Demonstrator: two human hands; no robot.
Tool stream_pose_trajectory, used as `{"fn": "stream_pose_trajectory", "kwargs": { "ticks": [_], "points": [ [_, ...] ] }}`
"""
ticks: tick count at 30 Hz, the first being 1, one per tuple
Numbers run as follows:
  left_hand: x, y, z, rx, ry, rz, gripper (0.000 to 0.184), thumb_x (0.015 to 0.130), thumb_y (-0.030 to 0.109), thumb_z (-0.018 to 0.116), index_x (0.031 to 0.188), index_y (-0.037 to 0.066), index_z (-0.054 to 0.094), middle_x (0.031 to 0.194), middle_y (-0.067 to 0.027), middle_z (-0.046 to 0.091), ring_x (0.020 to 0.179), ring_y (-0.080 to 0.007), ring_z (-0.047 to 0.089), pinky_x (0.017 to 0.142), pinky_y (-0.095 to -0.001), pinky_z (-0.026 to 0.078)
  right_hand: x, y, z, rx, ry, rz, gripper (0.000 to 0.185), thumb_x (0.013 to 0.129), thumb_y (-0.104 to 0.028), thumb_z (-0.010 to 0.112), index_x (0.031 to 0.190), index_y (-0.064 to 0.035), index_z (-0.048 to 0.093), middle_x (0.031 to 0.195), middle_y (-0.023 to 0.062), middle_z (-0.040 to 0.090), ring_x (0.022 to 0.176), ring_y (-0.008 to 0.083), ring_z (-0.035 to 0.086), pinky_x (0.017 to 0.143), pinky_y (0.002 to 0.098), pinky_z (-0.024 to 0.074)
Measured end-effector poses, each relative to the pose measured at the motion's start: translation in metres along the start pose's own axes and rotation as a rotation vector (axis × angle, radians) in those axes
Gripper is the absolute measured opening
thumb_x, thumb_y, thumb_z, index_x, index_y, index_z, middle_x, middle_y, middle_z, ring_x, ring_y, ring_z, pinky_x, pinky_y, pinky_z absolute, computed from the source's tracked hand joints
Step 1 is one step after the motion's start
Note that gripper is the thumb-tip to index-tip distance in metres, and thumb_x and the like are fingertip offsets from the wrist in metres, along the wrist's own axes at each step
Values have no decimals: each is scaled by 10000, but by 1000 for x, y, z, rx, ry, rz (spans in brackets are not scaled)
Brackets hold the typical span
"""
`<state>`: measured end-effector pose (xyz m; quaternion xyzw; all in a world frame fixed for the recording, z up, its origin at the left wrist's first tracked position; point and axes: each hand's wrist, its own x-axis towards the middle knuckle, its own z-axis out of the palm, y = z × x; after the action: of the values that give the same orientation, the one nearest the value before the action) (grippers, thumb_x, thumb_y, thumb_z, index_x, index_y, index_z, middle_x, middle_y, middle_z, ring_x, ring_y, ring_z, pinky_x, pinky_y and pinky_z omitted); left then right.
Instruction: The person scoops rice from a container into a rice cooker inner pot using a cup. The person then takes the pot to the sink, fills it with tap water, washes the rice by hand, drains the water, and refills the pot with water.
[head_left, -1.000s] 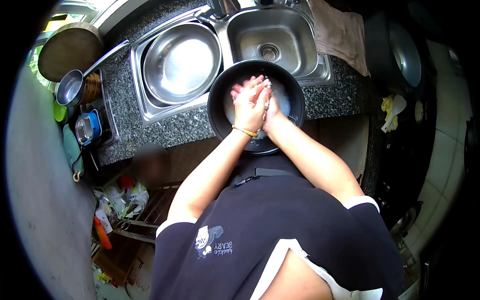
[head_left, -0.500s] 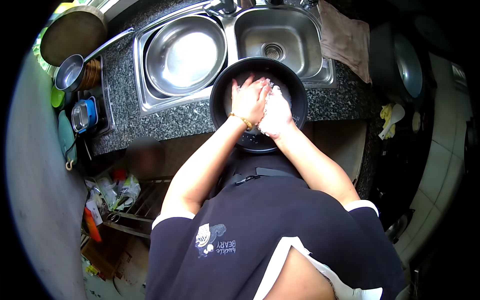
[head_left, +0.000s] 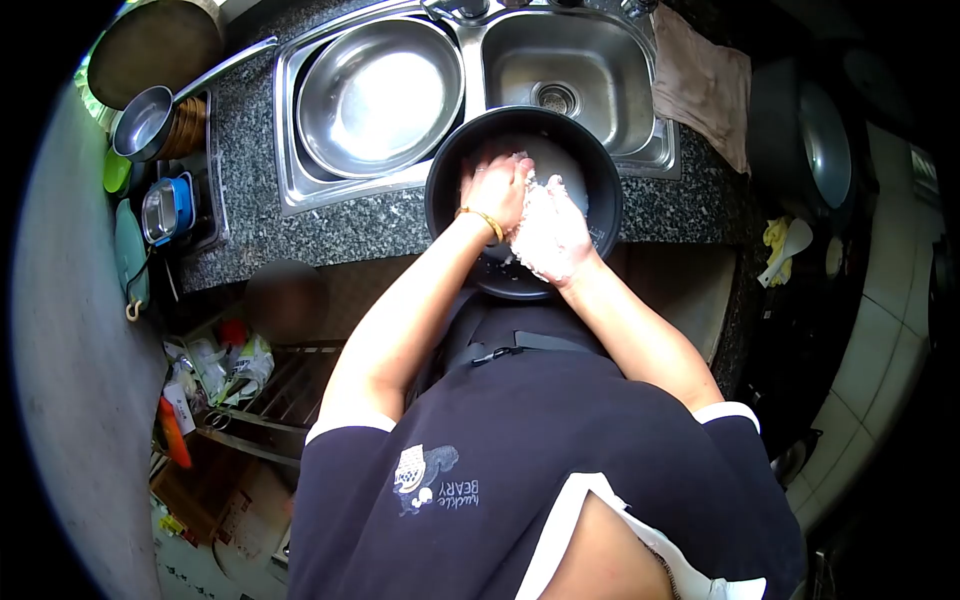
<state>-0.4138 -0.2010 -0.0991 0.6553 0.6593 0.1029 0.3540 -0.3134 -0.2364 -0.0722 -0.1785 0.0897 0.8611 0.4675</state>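
A round black pot [head_left: 607, 190] holds cloudy whitish water and white grains that look like rice [head_left: 508, 262]. Inside its rim, my left hand [head_left: 495, 192], with a yellow bracelet at the wrist, has its fingers stretched and somewhat apart; part of them is hidden. Beside it my right hand [head_left: 556, 235] is turned palm inward, fingers extended, with many white grains clinging to the palm and edge. The two hands touch or nearly touch along their inner sides.
Behind the pot is a double sink [head_left: 655, 80] with a large steel basin [head_left: 380, 95] in its left bowl. A brown cloth [head_left: 700, 85] hangs at the right. A small saucepan [head_left: 146, 122] and a blue-edged container [head_left: 168, 210] stand left.
My hands have parted from their pressed-together position, and the grain-covered right palm has come into view, lower and to the right. The view has shifted slightly.
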Motion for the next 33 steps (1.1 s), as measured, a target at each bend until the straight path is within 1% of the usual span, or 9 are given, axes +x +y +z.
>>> {"fn": "stream_pose_trajectory", "kwargs": {
  "ticks": [1, 6, 10, 15, 20, 23, 26, 29, 33],
  "points": [
    [8, -4, -3, -71, -110, -67, 399, 909, 348, 359, 1124, 78, 560, 1128, -174, 549, 1049, -349, 504, 929, -430, 364, -2, -6, -7, -45, -43, 37, 443, 957, -337, 261, 1245, -29, 396, 1263, 121, 450, 1174, 229, 423, 1020, 343, 293],
    [17, -19, 15, -20, 36, -42, 333, 872, 271, 405, 1059, 51, 572, 1002, -192, 596, 926, -352, 569, 816, -401, 444, 39, -31, -63, -501, 266, -364, 260, 926, -179, 391, 1054, -2, 533, 959, 96, 588, 849, 179, 558, 773, 300, 452],
    [21, -25, 22, -1048, 186, -508, 193, 860, 133, 477, 985, 63, 607, 670, -36, 577, 513, -149, 527, 461, -291, 441, 56, -31, -46, -574, 725, -511, 198, 866, -143, 460, 945, 8, 561, 897, 89, 583, 795, 171, 547, 731, 301, 443],
    [32, -31, 58, -1977, 251, -526, 335, 902, 325, 437, 977, 27, 571, 933, -108, 620, 837, -264, 592, 797, -381, 468, 85, -6, -53, -512, 650, -558, 225, 829, -156, 485, 914, 26, 585, 873, 122, 602, 769, 233, 588, 716, 345, 484],
    [15, -22, 38, -2383, 216, -504, 457, 899, 402, 393, 766, -1, 563, 753, -145, 595, 765, -303, 563, 767, -442, 446, 74, -10, -46, -33, 699, -329, 210, 846, -236, 476, 868, -38, 542, 829, 147, 587, 801, 295, 571, 765, 426, 471],
    [3, -17, 23, -2315, 120, -333, 532, 918, 412, 361, 855, -66, 588, 821, -171, 622, 809, -310, 585, 811, -393, 459, 61, -8, -34, 187, 230, -181, 233, 880, -238, 454, 864, -21, 538, 774, 138, 576, 743, 258, 561, 729, 395, 474],
    [-13, 24, 19, -1448, 334, -137, 376, 899, 250, 505, 982, -109, 582, 947, -196, 633, 913, -235, 600, 855, -339, 445, 56, -4, -22, 17, 424, -238, 255, 892, -255, 436, 916, -32, 558, 827, 120, 599, 777, 243, 569, 798, 395, 464],
    [-17, 26, 19, -553, 311, 105, 292, 881, 217, 506, 1125, 82, 592, 1134, -74, 591, 1229, -255, 378, 1043, -457, 155, 46, -5, -16, 8, 214, -165, 410, 910, -407, 364, 1076, -68, 523, 1138, 98, 538, 1096, 245, 486, 965, 408, 367],
    [-9, 19, 9, -110, 337, 152, 321, 888, 275, 417, 1124, 144, 591, 1249, -43, 512, 1283, -298, 294, 1036, -565, 40, 26, -4, -2, -2, 209, -96, 436, 931, -446, 308, 1093, -88, 498, 1095, 95, 551, 1006, 228, 536, 929, 383, 405]
  ]
}}
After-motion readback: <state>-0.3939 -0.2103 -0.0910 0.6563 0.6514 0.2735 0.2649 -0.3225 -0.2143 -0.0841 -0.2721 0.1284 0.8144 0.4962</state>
